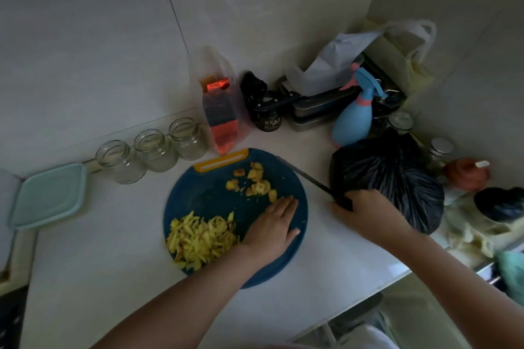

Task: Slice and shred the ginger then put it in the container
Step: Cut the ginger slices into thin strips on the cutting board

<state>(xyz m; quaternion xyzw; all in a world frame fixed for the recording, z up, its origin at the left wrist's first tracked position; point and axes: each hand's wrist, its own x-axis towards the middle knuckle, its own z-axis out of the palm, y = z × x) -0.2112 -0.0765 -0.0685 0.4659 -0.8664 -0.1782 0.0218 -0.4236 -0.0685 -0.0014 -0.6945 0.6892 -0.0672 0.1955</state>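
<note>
Left hand [273, 222], fingers straight, rests flat on the cutting board [209, 195] beside ginger slices [256, 181]; shredded ginger [198, 238] is heaped nearby (board's left side). Right hand [365, 210] grips the knife [312, 180].

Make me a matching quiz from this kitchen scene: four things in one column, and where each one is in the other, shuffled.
Things:
1. shredded ginger
2. ginger slices
3. knife
4. glass jars

Places:
A. gripped in the right hand
B. far side of the cutting board
C. in a row on the counter, left of the board
D. near left part of the board

Pairs: 1-D, 2-B, 3-A, 4-C
</note>
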